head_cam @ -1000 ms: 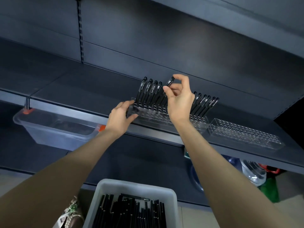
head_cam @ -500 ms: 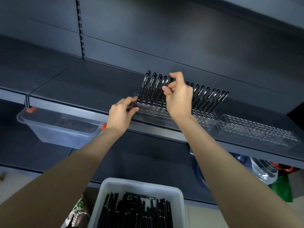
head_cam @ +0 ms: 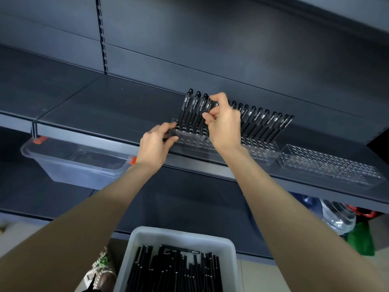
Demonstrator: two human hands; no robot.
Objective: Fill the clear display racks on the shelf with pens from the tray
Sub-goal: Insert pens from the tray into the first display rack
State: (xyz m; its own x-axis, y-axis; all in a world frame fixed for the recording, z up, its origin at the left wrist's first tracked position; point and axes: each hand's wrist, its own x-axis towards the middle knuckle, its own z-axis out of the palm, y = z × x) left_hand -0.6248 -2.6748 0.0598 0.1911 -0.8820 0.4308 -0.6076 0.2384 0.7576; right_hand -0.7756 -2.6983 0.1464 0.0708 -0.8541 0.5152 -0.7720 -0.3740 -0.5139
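On the shelf (head_cam: pixel 101 114), the left hand (head_cam: pixel 154 145) gripped the partly filled rack's (head_cam: pixel 263 151) left end while the right hand (head_cam: pixel 224 125) pinched a pen (head_cam: pixel 207 110) above its near-left holes, apparently mid-insertion, next needing straight seating.

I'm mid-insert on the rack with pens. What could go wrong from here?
1. The right hand pinches a pen among tightly packed pens; it may miss its hole or tip those beside it.
2. The rack sits near the front edge of the shelf; a hard push could slide it, though the left hand grips its end.
3. The right hand hides the middle holes, so a gap there could go unnoticed.
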